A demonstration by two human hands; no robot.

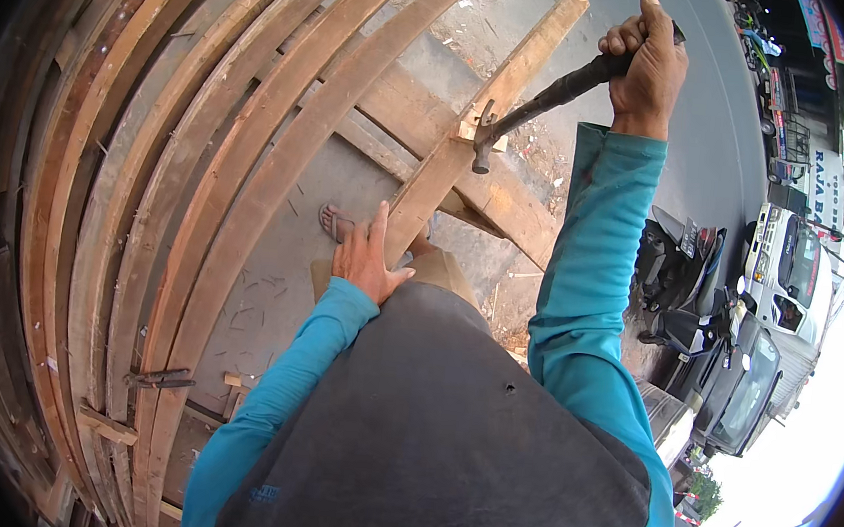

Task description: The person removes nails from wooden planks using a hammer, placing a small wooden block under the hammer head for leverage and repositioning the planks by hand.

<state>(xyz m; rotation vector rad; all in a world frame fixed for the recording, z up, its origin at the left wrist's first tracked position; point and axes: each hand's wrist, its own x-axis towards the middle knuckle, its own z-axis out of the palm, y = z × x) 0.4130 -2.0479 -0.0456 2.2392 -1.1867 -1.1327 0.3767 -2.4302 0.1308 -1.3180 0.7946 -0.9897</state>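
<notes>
My right hand (649,73), raised at the upper right, is wrapped round the black handle of a claw hammer (566,87), thumb pointing up. The hammer's metal head is at a joint on a long wooden beam (436,182); whether a nail is in its claw I cannot make out. The beam runs away from my body and lies across a wider plank (406,107). My left hand (364,261) lies at the beam's near end with its fingers stretched and thumb apart. Both of my arms wear blue sleeves.
Long wooden boards (239,177) are stacked on the left, with pliers (161,378) lying across them. Loose nails (257,311) are scattered on the ground. A sandalled foot (335,222) shows beyond my left hand. Motorbikes (686,287) and a van (742,387) stand at the right.
</notes>
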